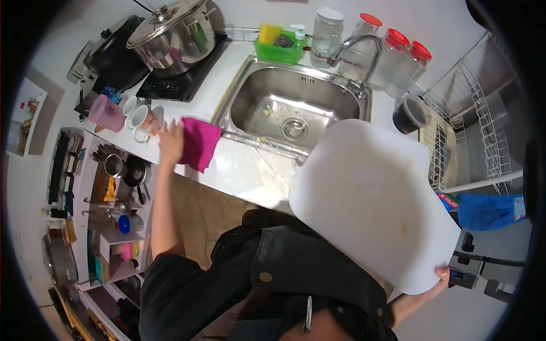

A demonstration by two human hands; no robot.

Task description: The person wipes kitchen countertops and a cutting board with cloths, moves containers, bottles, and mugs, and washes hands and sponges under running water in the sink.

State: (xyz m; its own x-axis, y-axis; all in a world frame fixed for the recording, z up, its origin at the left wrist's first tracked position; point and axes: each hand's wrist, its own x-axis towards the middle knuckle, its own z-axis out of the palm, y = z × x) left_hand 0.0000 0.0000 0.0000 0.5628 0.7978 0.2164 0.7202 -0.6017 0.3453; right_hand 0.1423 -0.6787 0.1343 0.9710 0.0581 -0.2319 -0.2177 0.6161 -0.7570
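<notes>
While the right hand [438, 282] grasps a white board [369, 199] near its lower right corner, thumb on the upper face and the other fingers hidden beneath, the left hand [170, 141] is stretched out to the left part of the worktop [236, 165]. It lies against the left side of a magenta cloth [200, 145] near the worktop's front edge, its fingertips just beside a printed mug [147, 120]; whether the fingers grip the cloth or only rest against it cannot be told. The board, its broad face toward the camera, covers the right part of the worktop's front edge and the sink's front right corner from view.

Toward the worktop's left end, a pink cup [106, 112] stands beyond the mug, and a steel pot [173, 42] sits on a black cooktop [193, 77] near the back left corner. Along the back edge are a green tray [278, 55] holding a yellow sponge [269, 34], and several clear jars [327, 40]. Pale green scraps [267, 110] lie in the steel sink [250, 96], and a whitish smear [274, 177] marks the worktop before its front rim.
</notes>
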